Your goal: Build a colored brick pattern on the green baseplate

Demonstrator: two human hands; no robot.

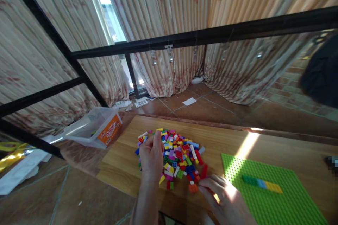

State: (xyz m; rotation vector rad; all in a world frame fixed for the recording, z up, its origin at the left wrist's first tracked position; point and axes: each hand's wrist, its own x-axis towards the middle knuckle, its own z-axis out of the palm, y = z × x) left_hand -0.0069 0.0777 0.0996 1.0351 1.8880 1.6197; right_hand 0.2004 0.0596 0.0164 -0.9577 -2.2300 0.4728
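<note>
A heap of small colourful toy building bricks lies on the wooden table. Over its left side is my left hand, fingers curled in and thumb pointing up; whatever may be inside is hidden. My right hand is low at the heap's right front edge, thumb and fingertips close together. Right at those fingertips are a blurred red brick and an orange brick; the grip itself cannot be made out. To the right lies a green studded baseplate, bearing a row of dark green, blue and yellow bricks.
The wooden table carries a bright strip of sunlight. Left of it stands a clear plastic bin with an orange label. Black metal bars cross in front of the curtains. A dark object sits at the right edge.
</note>
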